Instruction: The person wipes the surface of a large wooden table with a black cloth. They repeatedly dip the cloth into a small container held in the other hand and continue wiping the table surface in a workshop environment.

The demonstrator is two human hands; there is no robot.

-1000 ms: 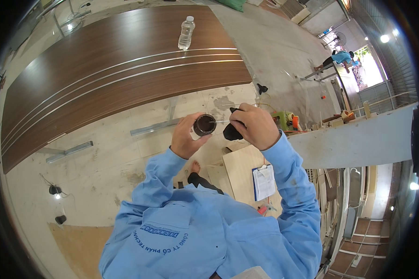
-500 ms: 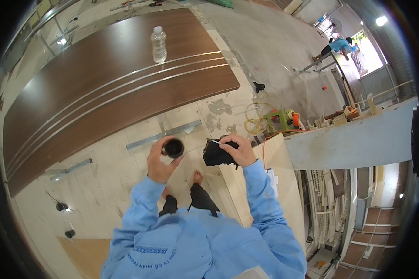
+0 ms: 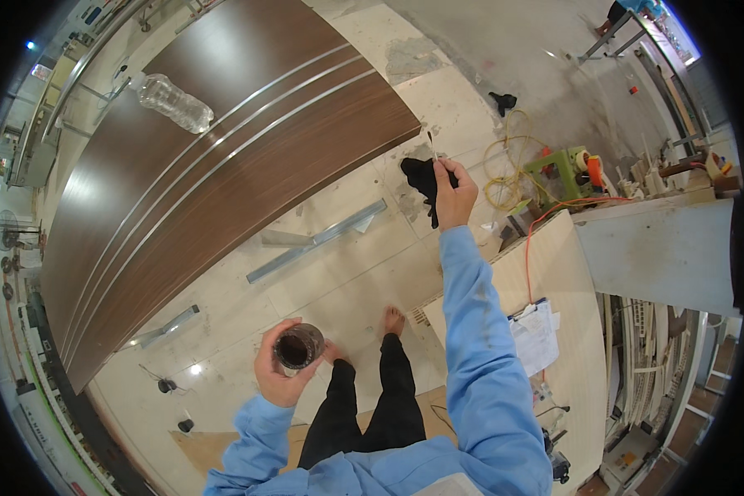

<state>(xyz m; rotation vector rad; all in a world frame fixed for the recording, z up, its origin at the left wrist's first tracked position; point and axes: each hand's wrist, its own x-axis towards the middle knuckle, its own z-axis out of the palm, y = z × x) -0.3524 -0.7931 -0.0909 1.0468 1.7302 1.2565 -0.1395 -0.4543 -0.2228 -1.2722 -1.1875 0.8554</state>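
My left hand (image 3: 283, 374) holds a small round can (image 3: 298, 345) with a dark inside, close to my body above the floor. My right hand (image 3: 453, 192) is stretched out far ahead, gripping a black cloth (image 3: 422, 178) and a thin stick whose tip pokes up above the fingers. The cloth hangs beside the near end of a long brown wooden panel (image 3: 207, 174) with pale metal strips that lies on the floor. My blue sleeves and dark trousers fill the lower part of the view, with one bare foot (image 3: 393, 318) on the floor.
A clear plastic bottle (image 3: 172, 102) lies on the far part of the panel. Metal strips (image 3: 316, 241) lie on the pale floor. To the right are a plywood board with a clipboard (image 3: 536, 335), a green tool (image 3: 560, 172) with coiled cable, and a grey bench (image 3: 661, 248).
My hands, together at first, have moved apart. The right arm has reached forward with the cloth toward the panel's end. The left hand has drawn back with the can.
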